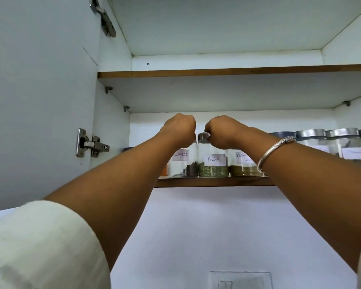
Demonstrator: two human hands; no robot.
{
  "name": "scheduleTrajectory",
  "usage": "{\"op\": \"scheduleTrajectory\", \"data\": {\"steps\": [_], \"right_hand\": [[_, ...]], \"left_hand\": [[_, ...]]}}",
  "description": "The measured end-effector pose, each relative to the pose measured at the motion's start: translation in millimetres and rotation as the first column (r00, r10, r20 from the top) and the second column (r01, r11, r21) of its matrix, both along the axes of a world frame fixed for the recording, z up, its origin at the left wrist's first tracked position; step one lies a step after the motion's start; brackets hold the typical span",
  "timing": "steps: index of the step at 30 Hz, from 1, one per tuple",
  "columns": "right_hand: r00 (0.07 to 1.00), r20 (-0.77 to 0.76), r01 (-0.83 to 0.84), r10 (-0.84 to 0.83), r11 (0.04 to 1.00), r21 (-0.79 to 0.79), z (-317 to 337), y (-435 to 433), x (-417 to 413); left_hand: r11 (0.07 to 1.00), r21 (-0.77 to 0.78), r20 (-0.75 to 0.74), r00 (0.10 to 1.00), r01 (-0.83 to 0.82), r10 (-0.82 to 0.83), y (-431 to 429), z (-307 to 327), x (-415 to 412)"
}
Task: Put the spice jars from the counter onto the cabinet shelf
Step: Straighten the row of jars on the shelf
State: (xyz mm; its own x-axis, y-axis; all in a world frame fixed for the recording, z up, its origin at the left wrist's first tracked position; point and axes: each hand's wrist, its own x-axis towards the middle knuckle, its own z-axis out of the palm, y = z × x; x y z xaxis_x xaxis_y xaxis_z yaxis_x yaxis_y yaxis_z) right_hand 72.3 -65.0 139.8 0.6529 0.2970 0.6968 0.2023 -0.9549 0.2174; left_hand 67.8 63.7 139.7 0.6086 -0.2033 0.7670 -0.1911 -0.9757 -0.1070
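Three glass spice jars stand side by side at the front of the lower cabinet shelf (213, 182): cloves jar (183, 163), fennel jar (213, 166) and coriander powder jar (243, 166). My left hand (179, 130) is closed over the top of the cloves jar and hides its lid. My right hand (224, 132), with a silver bangle on the wrist, is closed on the fennel jar's dark lid, and only the lid's left part shows between my fists. The right wrist hides the coriander jar's top.
More jars with silver lids (342, 133) line the shelf to the right. An orange jar (164, 170) peeks out behind my left forearm. The upper shelf (217, 73) spans above. The open cabinet door (40, 101) with its hinge (92, 144) is at the left. A wall switch (241, 280) sits below.
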Motion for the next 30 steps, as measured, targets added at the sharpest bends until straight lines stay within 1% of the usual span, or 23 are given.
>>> {"op": "scheduleTrajectory", "data": {"steps": [8, 14, 19, 24, 30], "right_hand": [[0.999, -0.033, 0.012, -0.011, 1.000, 0.013, 10, 4, 8], [0.999, 0.000, 0.032, -0.032, 0.999, -0.018, 6, 13, 24], [0.999, -0.024, 0.029, -0.029, 1.000, -0.004, 8, 16, 43], [0.992, 0.056, 0.115, -0.114, 0.993, -0.019, 8, 23, 67], [0.991, 0.074, 0.112, -0.111, 0.994, -0.008, 9, 29, 95]], "left_hand": [[1.000, 0.011, -0.008, 1.000, 0.026, -0.026, 5, 11, 10], [1.000, -0.012, 0.022, 1.000, 0.022, -0.021, 7, 3, 28], [1.000, -0.011, 0.024, 1.000, 0.007, -0.007, 11, 4, 46], [1.000, -0.002, 0.015, 1.000, 0.000, 0.000, 14, 7, 68], [0.998, 0.060, -0.050, 0.998, -0.020, 0.023, 19, 14, 94]]}}
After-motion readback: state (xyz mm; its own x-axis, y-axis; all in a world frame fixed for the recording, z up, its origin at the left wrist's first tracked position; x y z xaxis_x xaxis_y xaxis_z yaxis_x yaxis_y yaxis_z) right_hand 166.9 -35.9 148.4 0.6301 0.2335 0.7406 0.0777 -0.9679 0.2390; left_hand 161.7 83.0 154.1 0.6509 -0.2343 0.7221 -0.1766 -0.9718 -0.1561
